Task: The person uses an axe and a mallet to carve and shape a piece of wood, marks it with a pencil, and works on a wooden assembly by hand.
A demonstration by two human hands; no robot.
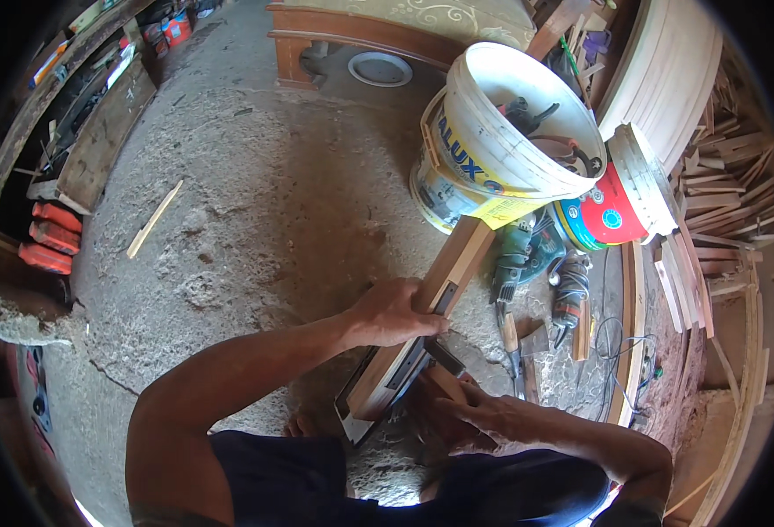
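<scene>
Between my knees a long wooden bar (460, 255) slants from the large bucket down toward my lap. Dark metal plates (446, 299) are set along its side. My left hand (394, 314) is wrapped over the bar's middle. Lower down, my right hand (475, 411) closes around a brown wooden piece (444, 383), pressed close to the bar's side. A short dark flat part (444, 358) sticks out beside that piece; I cannot make out what it is. At the bar's near end lies a thin pale-and-dark edge (357, 429), partly hidden.
A large white bucket (457, 140) holding tools and a smaller red-labelled bucket (611, 198) stand ahead right. Green power tools (514, 250), a cord-wrapped power tool (569, 294) and a wooden-handled tool (511, 334) lie nearby. Wood scraps (725, 193) pile at right; a stick (154, 220) lies left.
</scene>
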